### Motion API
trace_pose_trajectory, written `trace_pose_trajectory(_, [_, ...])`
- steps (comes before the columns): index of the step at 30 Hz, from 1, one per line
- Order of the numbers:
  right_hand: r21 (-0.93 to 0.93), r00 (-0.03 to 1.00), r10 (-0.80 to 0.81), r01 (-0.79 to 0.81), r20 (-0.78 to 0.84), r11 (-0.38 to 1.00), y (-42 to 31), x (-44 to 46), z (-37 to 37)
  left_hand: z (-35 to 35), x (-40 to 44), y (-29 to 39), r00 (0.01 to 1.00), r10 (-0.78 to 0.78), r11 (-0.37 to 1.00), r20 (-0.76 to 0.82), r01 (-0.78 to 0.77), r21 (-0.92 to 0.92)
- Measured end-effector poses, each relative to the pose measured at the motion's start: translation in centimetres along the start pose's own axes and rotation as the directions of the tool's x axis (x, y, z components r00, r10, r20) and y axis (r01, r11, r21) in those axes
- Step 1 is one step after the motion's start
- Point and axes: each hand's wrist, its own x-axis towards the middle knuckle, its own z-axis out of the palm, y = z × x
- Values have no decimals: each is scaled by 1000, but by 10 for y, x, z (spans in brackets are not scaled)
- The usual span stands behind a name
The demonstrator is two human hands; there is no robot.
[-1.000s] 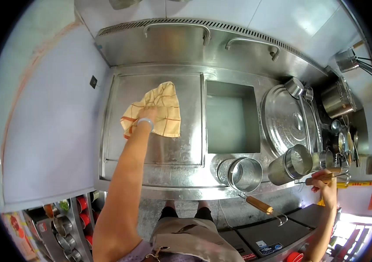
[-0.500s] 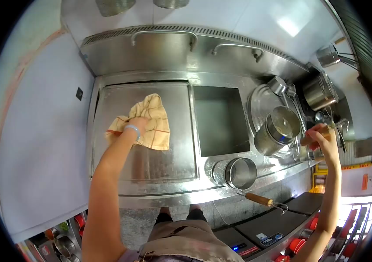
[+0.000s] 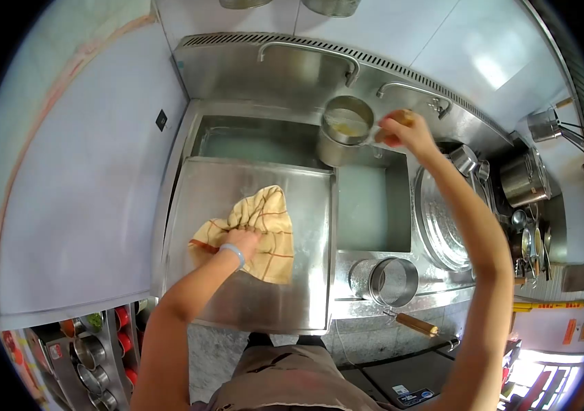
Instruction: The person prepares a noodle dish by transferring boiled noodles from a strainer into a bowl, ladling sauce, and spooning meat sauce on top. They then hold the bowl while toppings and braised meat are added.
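- Two hands of mine are in view: my left hand (image 3: 242, 241) is closed over a checked yellow cloth (image 3: 275, 236), fingers curled into its folds; whether they grip beneath, I cannot tell.
- The cloth lies on a flat metal panel (image 3: 309, 212), which covers the near part of the left basin (image 3: 257, 147).
- My right hand (image 3: 401, 129) is closed around a wooden handle at the far right, beside a metal pot (image 3: 336, 152) with yellowish contents in its upper part.
- That pot is over the far side, between the left basin and the right basin (image 3: 364, 212).
- Near right, a wood-handled strainer (image 3: 401, 281) lies on the surface (image 3: 346, 308).
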Motion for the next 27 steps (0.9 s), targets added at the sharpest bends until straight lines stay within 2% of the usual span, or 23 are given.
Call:
trace_pose_trajectory(2, [86,999,10,-8,-32,996,22,30,37,6,-5,6,1000,-26,998,-1,26,-54])
trace_pose_trajectory(4, [62,1000,6,-4,-31,998,46,55,57,18,-7,6,999,-2,1000,-52,1,-31])
trace_pose_trajectory(6, [214,994,105,-102,-1,971,65,81,109,10,-12,7,1000,-15,993,26,18,-119])
trace_pose_trajectory(8, [199,996,92,-94,21,975,95,97,135,8,-11,3,996,-40,992,75,48,-113])
trace_pose_trajectory(9, [182,994,102,-94,-37,979,101,97,152,17,-9,1,998,-44,994,33,47,-100])
trace_pose_trajectory(11, [188,996,87,-82,-17,979,119,97,174,28,-16,10,993,-66,995,-93,58,-82])
trace_pose_trajectory(13, [192,996,85,-82,-3,978,138,94,186,30,-16,13,993,-60,995,-98,52,-84])
trace_pose_trajectory(15, [374,968,219,-251,125,893,149,97,197,29,-14,9,994,-67,992,-83,58,-110])
trace_pose_trajectory(16, [375,968,218,-249,126,893,153,93,194,30,-15,12,994,-68,992,-84,59,-109])
trace_pose_trajectory(17, [632,921,283,-389,266,671,156,91,194,31,-16,11,992,-79,992,-94,69,-108])
trace_pose_trajectory(18, [789,864,292,-497,410,361,158,92,193,31,-15,11,991,-86,992,-107,74,-105])
trace_pose_trajectory(20, [802,877,264,-476,402,361,162,94,195,34,-16,12,990,-89,992,-109,78,-100])
trace_pose_trajectory(22, [690,815,406,-571,414,443,166,99,199,30,-15,10,990,-91,992,-106,81,-92])
trace_pose_trajectory(23, [690,815,406,-571,414,444,166,104,203,30,-16,11,989,-95,992,-110,85,-90])
trace_pose_trajectory(25, [534,753,417,-657,509,532,166,109,201,28,-16,15,991,-73,994,-108,64,-87])
trace_pose_trajectory(27, [587,791,404,-612,459,531,161,99,193,29,-16,12,991,-90,992,-94,82,-93])
